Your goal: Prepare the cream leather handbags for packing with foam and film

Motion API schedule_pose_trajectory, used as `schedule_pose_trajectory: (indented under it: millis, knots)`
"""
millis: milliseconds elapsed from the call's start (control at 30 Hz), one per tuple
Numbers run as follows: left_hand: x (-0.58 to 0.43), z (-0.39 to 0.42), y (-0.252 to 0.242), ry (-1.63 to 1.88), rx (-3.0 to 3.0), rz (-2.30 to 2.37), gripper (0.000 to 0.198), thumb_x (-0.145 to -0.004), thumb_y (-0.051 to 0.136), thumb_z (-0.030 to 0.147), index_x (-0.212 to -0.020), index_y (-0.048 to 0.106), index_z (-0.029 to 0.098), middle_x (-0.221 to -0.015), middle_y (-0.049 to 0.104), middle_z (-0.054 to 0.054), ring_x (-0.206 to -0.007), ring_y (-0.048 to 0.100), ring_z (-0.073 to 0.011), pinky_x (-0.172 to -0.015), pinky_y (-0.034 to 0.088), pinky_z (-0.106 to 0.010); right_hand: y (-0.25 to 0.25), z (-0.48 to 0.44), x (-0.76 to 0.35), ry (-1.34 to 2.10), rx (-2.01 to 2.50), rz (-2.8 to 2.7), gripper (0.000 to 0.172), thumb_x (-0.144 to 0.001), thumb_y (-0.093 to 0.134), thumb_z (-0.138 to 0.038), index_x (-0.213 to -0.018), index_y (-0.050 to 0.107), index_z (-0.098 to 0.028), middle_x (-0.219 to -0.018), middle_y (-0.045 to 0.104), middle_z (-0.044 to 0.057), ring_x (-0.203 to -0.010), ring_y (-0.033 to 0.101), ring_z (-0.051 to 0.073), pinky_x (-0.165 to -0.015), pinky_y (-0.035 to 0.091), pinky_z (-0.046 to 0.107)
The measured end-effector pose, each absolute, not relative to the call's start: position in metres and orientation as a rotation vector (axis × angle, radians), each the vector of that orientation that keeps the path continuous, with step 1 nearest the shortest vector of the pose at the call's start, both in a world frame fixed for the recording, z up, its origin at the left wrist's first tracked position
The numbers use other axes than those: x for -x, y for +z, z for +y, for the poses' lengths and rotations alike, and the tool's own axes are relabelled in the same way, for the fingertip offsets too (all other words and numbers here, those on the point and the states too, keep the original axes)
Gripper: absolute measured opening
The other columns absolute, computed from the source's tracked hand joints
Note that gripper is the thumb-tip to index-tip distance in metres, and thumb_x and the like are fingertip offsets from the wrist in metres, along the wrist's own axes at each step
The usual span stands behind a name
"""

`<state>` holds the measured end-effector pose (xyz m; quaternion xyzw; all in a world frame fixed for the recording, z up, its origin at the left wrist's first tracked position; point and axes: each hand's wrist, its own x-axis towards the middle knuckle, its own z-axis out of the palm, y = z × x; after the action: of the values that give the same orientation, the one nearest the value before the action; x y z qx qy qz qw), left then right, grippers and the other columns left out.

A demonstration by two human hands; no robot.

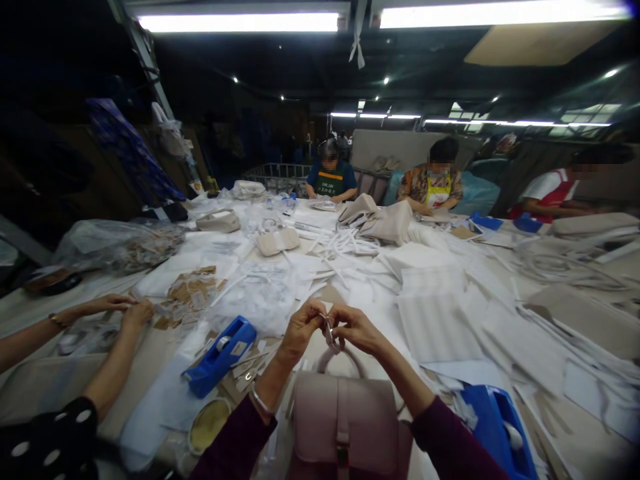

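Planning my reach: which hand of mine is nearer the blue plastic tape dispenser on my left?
Left. Your left hand is right of the dispenser; your right hand is farther right.

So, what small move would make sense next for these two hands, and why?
Perhaps steady the small strip with the left hand and adjust it with the right hand: both appear to pinch it, near the handle of the bag. Whether it is attached to the handle is unclear.
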<state>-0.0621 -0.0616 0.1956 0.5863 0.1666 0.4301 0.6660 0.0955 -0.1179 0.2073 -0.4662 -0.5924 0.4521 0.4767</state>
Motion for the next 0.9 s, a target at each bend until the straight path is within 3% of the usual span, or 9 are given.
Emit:
schedule_pose_trajectory:
  millis: [133, 267, 367, 467, 600, 733, 900]
  knots:
    - [0.061, -0.063, 0.188, 1.012, -1.246, 0.395, 0.012, -0.08, 0.062, 0.024, -0.081, 0.055, 0.016, -0.075, 0.056, 0.001, -0.067, 0.055, -0.0105, -0.064, 0.046, -0.023, 0.202, -0.115, -0.096, 1.22, 1.148, -1.406, 0.01, -0.064, 0.061, -0.012, -0.07, 0.055, -0.018, -0.068, 0.057, -0.003, -0.06, 0.051, 0.011, -0.054, 0.042, 0.021]
    - [0.06, -0.062, 0.184, 1.016, -1.163, 0.478, 0.013, -0.08, 0.062, 0.027, -0.083, 0.053, 0.017, -0.069, 0.057, 0.002, -0.061, 0.056, -0.0102, -0.061, 0.047, -0.023, 0.197, -0.113, -0.088, 1.11, 1.202, -1.367, 0.012, -0.064, 0.062, -0.012, -0.066, 0.052, -0.018, -0.063, 0.053, -0.004, -0.056, 0.047, 0.009, -0.052, 0.038, 0.02]
    - [0.06, -0.063, 0.181, 1.013, -1.143, 0.568, 0.014, -0.079, 0.061, 0.027, -0.083, 0.052, 0.018, -0.066, 0.055, 0.004, -0.056, 0.054, -0.0097, -0.056, 0.048, -0.023, 0.197, -0.114, -0.083, 0.952, 1.203, -1.327, 0.013, -0.063, 0.064, -0.011, -0.065, 0.053, -0.018, -0.071, 0.054, -0.003, -0.063, 0.05, 0.01, -0.053, 0.039, 0.02]
    - [0.058, -0.064, 0.174, 1.033, -1.135, 0.635, 0.014, -0.079, 0.06, 0.028, -0.081, 0.05, 0.018, -0.068, 0.053, 0.004, -0.055, 0.053, -0.0091, -0.051, 0.047, -0.021, 0.202, -0.116, -0.083, 1.069, 1.141, -1.329, 0.013, -0.063, 0.065, -0.012, -0.067, 0.054, -0.018, -0.075, 0.057, -0.001, -0.067, 0.055, 0.012, -0.053, 0.042, 0.02]
    - [0.05, -0.066, 0.166, 1.093, -1.115, 0.696, 0.017, -0.079, 0.059, 0.032, -0.08, 0.048, 0.019, -0.065, 0.049, 0.005, -0.052, 0.05, -0.008, -0.047, 0.043, -0.018, 0.203, -0.115, -0.087, 1.343, 1.06, -1.246, 0.016, -0.068, 0.069, -0.021, -0.072, 0.053, -0.017, -0.066, 0.062, 0.001, -0.057, 0.057, 0.014, -0.05, 0.045, 0.024]
    - [0.047, -0.071, 0.17, 1.135, -1.091, 0.689, 0.021, -0.079, 0.061, 0.036, -0.08, 0.048, 0.019, -0.066, 0.051, 0.004, -0.053, 0.051, -0.0089, -0.048, 0.045, -0.02, 0.197, -0.112, -0.085, 1.293, 1.075, -1.134, 0.027, -0.064, 0.075, -0.03, -0.065, 0.052, -0.015, -0.054, 0.061, 0.002, -0.045, 0.055, 0.014, -0.045, 0.044, 0.024]
    - [0.048, -0.078, 0.175, 1.147, -1.032, 0.667, 0.025, -0.078, 0.062, 0.04, -0.08, 0.046, 0.02, -0.062, 0.053, 0.004, -0.048, 0.052, -0.0105, -0.043, 0.046, -0.022, 0.191, -0.11, -0.077, 1.223, 1.095, -1.063, 0.029, -0.066, 0.072, -0.036, -0.065, 0.048, -0.018, -0.051, 0.058, 0.0, -0.045, 0.057, 0.017, -0.046, 0.044, 0.027]
